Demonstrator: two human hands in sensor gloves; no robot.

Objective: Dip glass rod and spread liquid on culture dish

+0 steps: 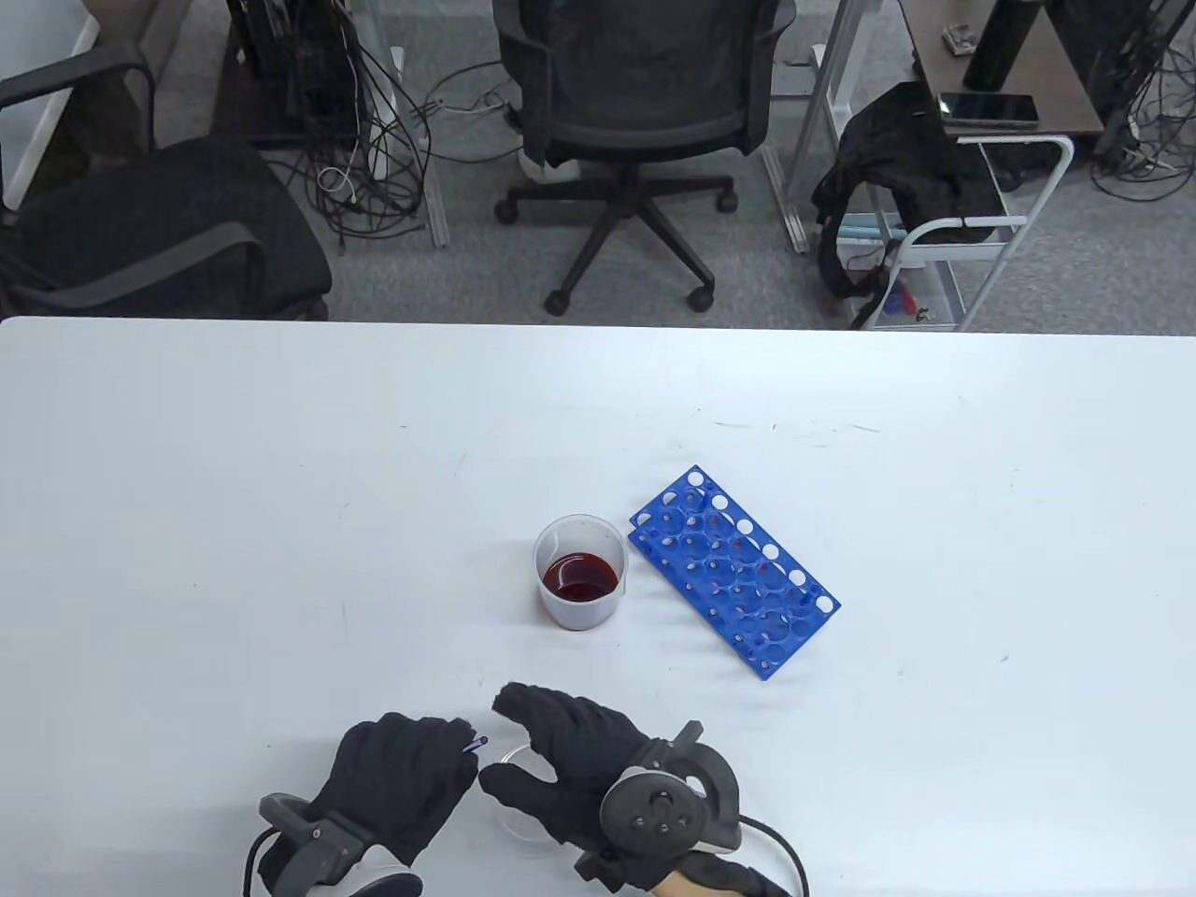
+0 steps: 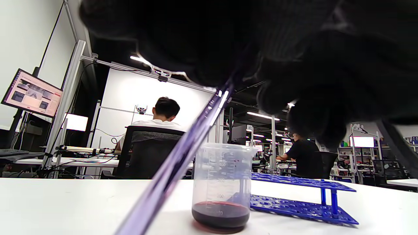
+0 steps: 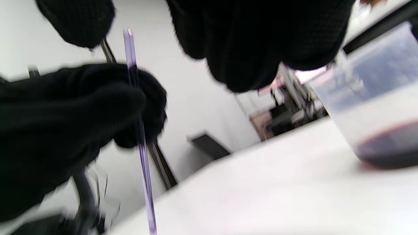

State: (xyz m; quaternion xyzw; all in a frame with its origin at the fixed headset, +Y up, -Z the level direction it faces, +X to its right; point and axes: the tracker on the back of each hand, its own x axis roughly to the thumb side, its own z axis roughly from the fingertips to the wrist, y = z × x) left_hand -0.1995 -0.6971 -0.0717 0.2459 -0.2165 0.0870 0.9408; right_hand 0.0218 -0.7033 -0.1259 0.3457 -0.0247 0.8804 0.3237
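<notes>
My left hand [image 1: 402,785] grips a purple-tinted glass rod [image 1: 476,744] near the table's front edge. Only the rod's upper tip shows in the table view. In the left wrist view the rod [image 2: 183,153] slants down from my fingers. In the right wrist view the rod [image 3: 141,147] stands nearly upright in the left hand [image 3: 65,111]. A clear culture dish [image 1: 516,750] lies under my right hand [image 1: 561,757], whose thumb and fingers are spread over it. I cannot tell whether that hand grips the dish. A plastic beaker [image 1: 579,572] with dark red liquid stands beyond the hands, and shows in both wrist views [image 2: 222,186] [image 3: 375,107].
A blue test tube rack [image 1: 733,570] lies right of the beaker, also seen in the left wrist view [image 2: 294,202]. The white table [image 1: 234,514] ends at its far edge, with office chairs beyond.
</notes>
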